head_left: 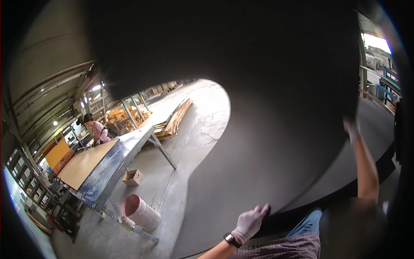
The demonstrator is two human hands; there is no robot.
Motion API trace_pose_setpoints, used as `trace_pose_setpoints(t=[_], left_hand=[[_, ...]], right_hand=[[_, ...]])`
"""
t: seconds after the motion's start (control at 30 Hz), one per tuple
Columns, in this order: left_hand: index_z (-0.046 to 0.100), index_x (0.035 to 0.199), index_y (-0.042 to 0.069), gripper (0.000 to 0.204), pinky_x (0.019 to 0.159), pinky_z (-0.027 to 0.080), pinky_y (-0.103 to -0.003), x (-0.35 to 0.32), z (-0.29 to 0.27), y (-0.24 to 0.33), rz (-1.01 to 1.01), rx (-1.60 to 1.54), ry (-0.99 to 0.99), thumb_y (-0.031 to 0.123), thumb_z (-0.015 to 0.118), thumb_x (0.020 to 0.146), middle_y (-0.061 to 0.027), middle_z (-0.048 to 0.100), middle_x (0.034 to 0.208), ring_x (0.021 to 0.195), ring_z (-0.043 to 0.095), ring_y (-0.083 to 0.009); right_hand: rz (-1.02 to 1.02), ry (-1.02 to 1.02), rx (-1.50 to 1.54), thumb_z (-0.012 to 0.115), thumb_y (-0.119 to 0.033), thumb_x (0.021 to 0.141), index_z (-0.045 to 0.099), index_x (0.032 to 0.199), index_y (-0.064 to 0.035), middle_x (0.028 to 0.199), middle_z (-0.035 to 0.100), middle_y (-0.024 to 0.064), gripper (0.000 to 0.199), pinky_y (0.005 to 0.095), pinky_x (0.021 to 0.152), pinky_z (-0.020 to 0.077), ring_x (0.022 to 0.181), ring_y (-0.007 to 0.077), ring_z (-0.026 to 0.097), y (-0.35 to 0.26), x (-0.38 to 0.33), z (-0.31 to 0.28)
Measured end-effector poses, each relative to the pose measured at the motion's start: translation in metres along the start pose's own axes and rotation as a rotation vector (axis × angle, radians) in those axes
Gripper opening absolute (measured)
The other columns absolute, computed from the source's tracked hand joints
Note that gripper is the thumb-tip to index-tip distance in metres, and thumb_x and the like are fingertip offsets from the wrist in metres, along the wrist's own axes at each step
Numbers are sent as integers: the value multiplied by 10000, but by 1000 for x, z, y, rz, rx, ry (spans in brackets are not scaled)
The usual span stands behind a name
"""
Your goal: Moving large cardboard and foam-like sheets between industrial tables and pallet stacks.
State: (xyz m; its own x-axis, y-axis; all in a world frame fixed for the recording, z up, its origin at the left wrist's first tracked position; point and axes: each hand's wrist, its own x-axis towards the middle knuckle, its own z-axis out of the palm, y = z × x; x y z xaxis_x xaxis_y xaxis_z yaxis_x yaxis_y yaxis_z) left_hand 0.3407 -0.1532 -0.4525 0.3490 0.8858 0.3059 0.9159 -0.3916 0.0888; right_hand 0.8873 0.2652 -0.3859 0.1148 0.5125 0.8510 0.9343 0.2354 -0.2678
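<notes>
A large, flexible dark grey sheet (258,146) curls up in front of me and over the top of the view, covering much of it. My left hand (251,223), in a pale glove with dark fingertips, is closed on the sheet's near edge; a watch sits on that wrist. Farther right and higher, my right hand (352,128) is raised at the sheet's right edge, its fingers closed around it and partly blurred. Under the lifted part, another dark grey surface (371,125) extends to the right.
To the left stands a long blue-stained table (113,166) bearing a tan board (89,163). A person in pink (100,131) works behind it. A pinkish bucket (141,213) and a cardboard box (132,177) sit on the floor. Stacked thin wood sheets (174,116) lie beyond.
</notes>
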Motion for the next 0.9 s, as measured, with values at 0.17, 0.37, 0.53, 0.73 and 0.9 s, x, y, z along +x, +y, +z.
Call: trace_pose_setpoints(t=[0.17, 0.37, 0.53, 0.73, 0.9], left_hand=[[584, 1132, 80, 340, 737, 508, -400, -82, 20, -24, -79, -43, -95, 122, 559, 796, -145, 626, 942, 840, 622, -311], [583, 1007, 173, 235, 509, 429, -329, -71, -32, -80, 19, 404, -4, 157, 539, 777, -3, 528, 720, 635, 556, -170], [602, 980, 161, 228, 507, 417, -316, -77, -28, -94, 34, 446, 138, 155, 558, 756, -1, 519, 694, 632, 546, -157], [623, 950, 163, 256, 549, 422, -384, -174, -8, -176, -405, 533, 190, 75, 557, 718, -39, 504, 645, 641, 529, -231], [628, 909, 170, 207, 555, 443, -344, -126, -39, -142, -242, 313, 236, 95, 546, 735, -18, 521, 647, 622, 532, -218]], right_hand=[[1038, -380, 386, 499, -290, 926, 664, 916, -47, 855, 662, 48, 294, 318, 665, 482, 751, 157, 601, 63, -469, -4], [1325, 46, 969, 669, -47, 822, 670, 1054, -48, 1030, 657, 30, 233, 252, 869, 479, 926, 119, 598, -94, -523, -116], [1048, 118, 955, 579, 14, 858, 659, 1071, -23, 1090, 649, 78, 231, 278, 913, 497, 986, 161, 612, -27, -467, -134], [1076, 216, 802, 563, -4, 863, 665, 1084, -67, 1129, 629, 93, 252, 330, 973, 443, 1015, 191, 588, 101, -410, -159], [1301, 272, 890, 494, -213, 875, 519, 1279, -97, 1179, 561, 56, 421, 387, 983, 394, 1056, 202, 520, 73, -444, -123]])
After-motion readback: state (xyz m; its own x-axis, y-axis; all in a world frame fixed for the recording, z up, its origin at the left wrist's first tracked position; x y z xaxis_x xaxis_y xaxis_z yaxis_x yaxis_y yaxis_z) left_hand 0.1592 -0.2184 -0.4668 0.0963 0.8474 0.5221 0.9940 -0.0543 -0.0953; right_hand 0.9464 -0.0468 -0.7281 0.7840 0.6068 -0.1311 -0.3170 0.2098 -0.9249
